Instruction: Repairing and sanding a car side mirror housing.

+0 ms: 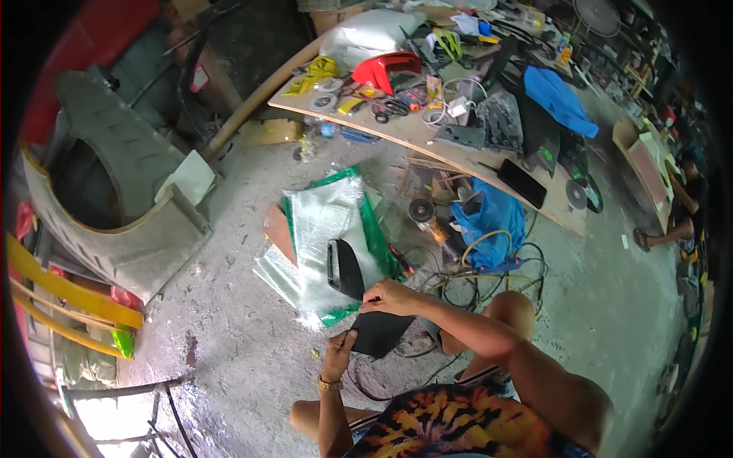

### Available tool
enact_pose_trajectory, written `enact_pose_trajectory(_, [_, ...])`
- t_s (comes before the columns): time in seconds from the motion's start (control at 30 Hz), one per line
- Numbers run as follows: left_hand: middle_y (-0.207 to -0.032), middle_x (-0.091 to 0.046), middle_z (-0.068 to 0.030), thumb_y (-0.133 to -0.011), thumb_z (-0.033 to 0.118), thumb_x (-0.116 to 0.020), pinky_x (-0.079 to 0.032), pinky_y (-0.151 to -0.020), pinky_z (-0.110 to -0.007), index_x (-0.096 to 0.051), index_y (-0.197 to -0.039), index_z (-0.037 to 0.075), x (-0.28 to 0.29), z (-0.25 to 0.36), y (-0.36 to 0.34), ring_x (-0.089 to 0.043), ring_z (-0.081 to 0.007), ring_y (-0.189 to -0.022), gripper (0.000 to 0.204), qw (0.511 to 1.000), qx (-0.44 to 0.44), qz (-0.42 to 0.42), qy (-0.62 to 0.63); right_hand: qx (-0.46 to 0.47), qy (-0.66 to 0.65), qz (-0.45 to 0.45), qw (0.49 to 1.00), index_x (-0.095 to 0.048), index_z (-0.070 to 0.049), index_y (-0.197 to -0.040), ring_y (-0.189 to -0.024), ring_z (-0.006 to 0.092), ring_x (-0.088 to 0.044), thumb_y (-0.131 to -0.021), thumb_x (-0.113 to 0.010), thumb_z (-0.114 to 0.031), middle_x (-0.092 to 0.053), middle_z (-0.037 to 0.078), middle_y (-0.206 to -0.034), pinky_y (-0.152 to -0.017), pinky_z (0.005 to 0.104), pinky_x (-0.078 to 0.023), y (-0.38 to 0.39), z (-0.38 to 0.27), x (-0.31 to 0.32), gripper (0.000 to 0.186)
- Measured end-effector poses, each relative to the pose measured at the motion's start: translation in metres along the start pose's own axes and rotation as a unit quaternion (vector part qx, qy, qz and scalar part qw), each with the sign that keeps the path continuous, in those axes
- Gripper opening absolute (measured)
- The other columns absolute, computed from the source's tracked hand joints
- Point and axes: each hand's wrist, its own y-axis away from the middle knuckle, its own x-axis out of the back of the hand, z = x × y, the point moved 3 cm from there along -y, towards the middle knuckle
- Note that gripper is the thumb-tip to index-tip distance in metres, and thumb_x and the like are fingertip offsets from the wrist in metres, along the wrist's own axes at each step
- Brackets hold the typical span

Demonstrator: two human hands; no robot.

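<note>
We grip a black panel (365,305) with both hands, left (338,353) below, right (391,297) on top.

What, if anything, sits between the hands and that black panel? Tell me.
Nothing visible does. The left hand grips the black panel at its lower edge and the right hand presses on its middle, both in direct contact. Clear plastic sheeting lies beyond it.

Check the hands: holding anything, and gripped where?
Both hold one black curved panel. The left hand grips its lower left edge; the right hand presses on its middle, near the upper edge of the flat part. Finger detail is too small to tell.
</note>
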Motion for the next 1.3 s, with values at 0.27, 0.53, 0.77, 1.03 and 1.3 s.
enact_pose_trajectory(0.27, [-0.066,-0.044,0.0011,-0.098,0.029,-0.056,-0.034,-0.056,-0.026,-0.062,-0.082,-0.003,-0.001,0.019,0.004,-0.038,-0.006,-0.065,0.035,0.987,-0.004,0.084,0.14,-0.011,-0.031,0.008,0.999,-0.065,0.002,-0.08,-0.055,0.0153,-0.045,-0.086,-0.07,-0.025,-0.055,0.01,-0.061,-0.053,0.0331,-0.038,-0.006,-0.003,0.015,0.028])
enact_pose_trajectory(0.53, [-0.08,-0.059,-0.0055,-0.094,0.034,-0.061,-0.043,-0.075,-0.029,-0.066,-0.107,-0.005,0.003,0.017,-0.004,-0.05,-0.0094,-0.079,0.041,0.966,-0.042,0.081,0.242,-0.055,-0.067,-0.024,0.996,-0.067,0.001,-0.086,-0.059,0.0097,-0.047,-0.088,-0.069,-0.025,-0.056,0.005,-0.062,-0.055,0.0303,-0.038,-0.008,-0.003,0.019,0.026])
enact_pose_trajectory(0.77, [-0.101,-0.06,-0.0051,-0.098,0.041,-0.051,-0.042,-0.083,-0.029,-0.057,-0.116,-0.005,-0.015,-0.003,-0.026,-0.051,-0.0134,-0.089,0.049,0.993,0.062,0.058,0.079,0.063,0.154,0.166,0.972,-0.05,-0.006,-0.132,-0.12,0.0369,-0.05,-0.091,-0.063,-0.03,-0.048,0.018,-0.136,-0.098,0.0405,-0.042,-0.017,-0.021,0.003,0.05])
enact_pose_trajectory(1.03, [-0.115,-0.058,-0.0076,-0.102,0.039,-0.041,-0.042,-0.089,-0.029,-0.053,-0.126,-0.001,-0.065,0.06,-0.065,-0.051,-0.0158,-0.102,0.047,0.803,-0.036,0.242,0.544,0.015,0.075,0.144,0.987,-0.023,-0.01,-0.151,-0.146,0.0348,-0.01,-0.101,-0.027,-0.039,-0.016,0.014,-0.158,-0.115,0.0505,-0.003,-0.032,-0.042,-0.034,0.058])
enact_pose_trajectory(1.3, [-0.105,-0.06,-0.0069,-0.103,0.024,-0.039,-0.044,-0.083,-0.031,-0.055,-0.112,-0.003,-0.019,0.007,-0.05,-0.053,-0.0163,-0.096,0.032,0.984,0.019,0.063,0.164,0.009,0.131,0.082,0.988,-0.02,-0.017,-0.152,-0.147,0.032,-0.006,-0.097,-0.043,-0.047,-0.009,0.012,-0.159,-0.115,0.0527,-0.003,-0.031,-0.032,-0.027,0.067])
